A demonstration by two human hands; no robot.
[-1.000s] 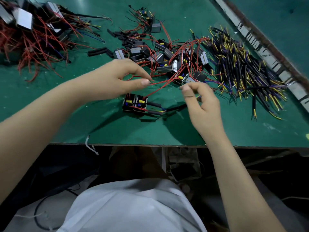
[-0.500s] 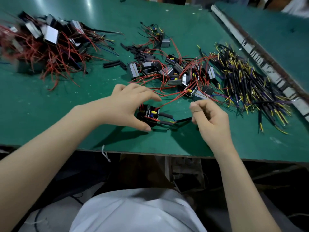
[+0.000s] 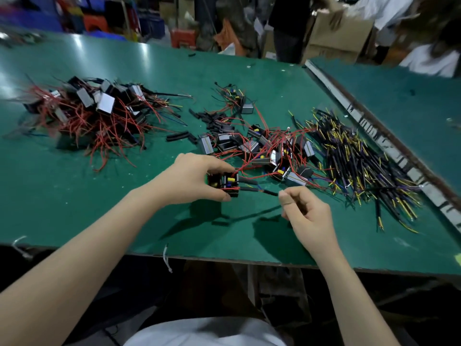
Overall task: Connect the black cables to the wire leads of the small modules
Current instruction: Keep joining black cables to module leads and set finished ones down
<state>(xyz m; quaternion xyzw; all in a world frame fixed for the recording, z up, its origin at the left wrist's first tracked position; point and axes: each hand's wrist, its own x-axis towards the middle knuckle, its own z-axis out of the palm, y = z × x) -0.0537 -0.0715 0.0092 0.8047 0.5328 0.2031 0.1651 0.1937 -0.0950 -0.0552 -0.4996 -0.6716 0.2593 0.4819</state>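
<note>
I find the left hand [image 3: 192, 182] gripping a small module [image 3: 225, 184] just above the green desk [image 3: 124, 221], thumb under its near edge and fingers [image 3: 219, 166] curled over its far side. From the module's right face two sleeved leads run out to the right, side by side, towards the right hand [image 3: 306, 216]. The nearer lead ends in a black cable [image 3: 270, 192] whose long axis lies roughly level, left to right, tilting slightly towards me at its right end. That end sits at the tip of the right thumb; the right fingers are curled in tight against the thumb, and I judge them to be pinching the cable end, though the contact itself is too small to confirm. The farther lead's sleeve [image 3: 248, 181] ends free, with nothing joined to it that I can see. The relation that governs the next move is therefore plain: module to the left, cable axis pointing straight from it into the right hand, the right hand being the nearer to any joint along it. The stock of loose black cables [image 3: 361, 166] lies well apart to the right, within the right hand's reach; unworked modules with red leads [image 3: 262, 148] lie just beyond both hands, and a second heap [image 3: 94, 113] sits far left.
</note>
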